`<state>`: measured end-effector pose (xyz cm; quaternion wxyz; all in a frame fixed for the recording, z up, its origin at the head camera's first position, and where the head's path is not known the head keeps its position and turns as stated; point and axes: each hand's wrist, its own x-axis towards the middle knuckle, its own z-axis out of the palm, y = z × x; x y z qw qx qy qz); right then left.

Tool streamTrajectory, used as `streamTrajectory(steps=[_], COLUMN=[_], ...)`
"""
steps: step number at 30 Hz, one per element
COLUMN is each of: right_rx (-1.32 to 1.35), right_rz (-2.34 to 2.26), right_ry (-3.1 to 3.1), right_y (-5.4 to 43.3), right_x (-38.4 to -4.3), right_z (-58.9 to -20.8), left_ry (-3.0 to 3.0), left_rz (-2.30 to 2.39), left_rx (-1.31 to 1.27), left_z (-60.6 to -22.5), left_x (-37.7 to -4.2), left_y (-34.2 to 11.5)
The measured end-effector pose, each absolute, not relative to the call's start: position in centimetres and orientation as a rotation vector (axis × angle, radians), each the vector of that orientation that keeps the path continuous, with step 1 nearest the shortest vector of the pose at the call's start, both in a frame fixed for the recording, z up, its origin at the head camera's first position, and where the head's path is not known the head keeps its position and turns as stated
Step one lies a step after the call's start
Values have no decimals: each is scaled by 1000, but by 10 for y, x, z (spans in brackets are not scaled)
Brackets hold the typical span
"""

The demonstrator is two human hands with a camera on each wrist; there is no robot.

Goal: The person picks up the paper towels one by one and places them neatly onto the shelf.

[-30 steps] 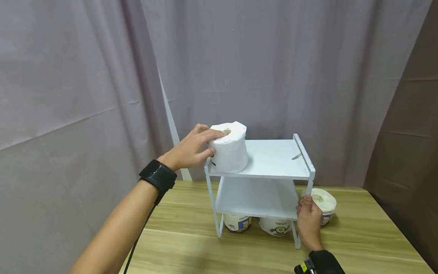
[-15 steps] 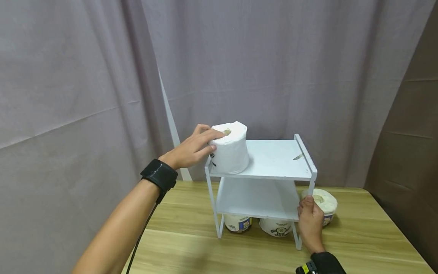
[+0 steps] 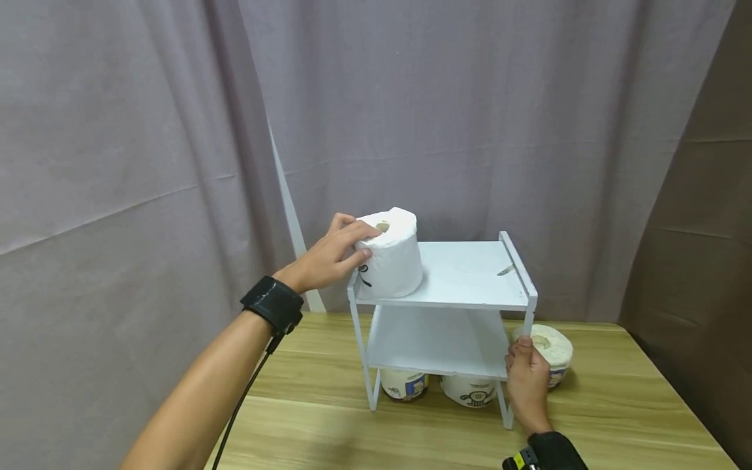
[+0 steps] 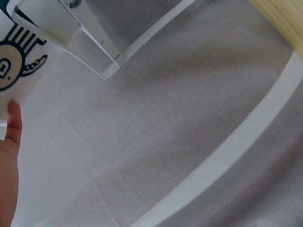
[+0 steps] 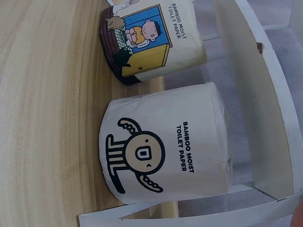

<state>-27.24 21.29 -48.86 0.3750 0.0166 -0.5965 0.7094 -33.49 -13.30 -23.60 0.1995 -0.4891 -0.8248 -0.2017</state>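
Observation:
A white toilet paper roll (image 3: pixel 396 271) stands upright on the left end of the top board of a white two-tier shelf (image 3: pixel 470 277). My left hand (image 3: pixel 329 251) holds that roll from the left, fingers over its top near the core and thumb on its side. In the left wrist view, the thumb (image 4: pixel 14 123) touches the printed wrapper. My right hand (image 3: pixel 527 385) grips the shelf's front right leg. Under the lower board stand a roll with a colourful cartoon (image 5: pixel 184 45) and one with a black line-drawn figure (image 5: pixel 194 137), both seen closely from the right wrist.
Behind my right hand, another toilet paper roll (image 3: pixel 555 349) stands on the wooden table (image 3: pixel 311 405), right of the shelf. Grey curtains (image 3: pixel 458 117) hang behind the table and at the left. A black cable (image 3: pixel 241 405) trails from the left wrist strap.
The head view has shifted slightly, so everything sits a little further left. Both hands keep their places on the roll and the shelf leg.

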Motion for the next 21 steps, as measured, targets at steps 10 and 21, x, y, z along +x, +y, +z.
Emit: streamTrajectory(steps=[10,21], right_rx=[69,104], right_rz=[1771,1755], right_ry=[-1546,-1557], right_y=[208,201], right_x=[-273,-277], right_z=[-487,-487], left_ry=[-2341,-2299], left_rz=[-496,-502], left_rx=[-1214,-1067], left_z=[-235,-231], left_x=[-327,-320], left_y=[-127,-120])
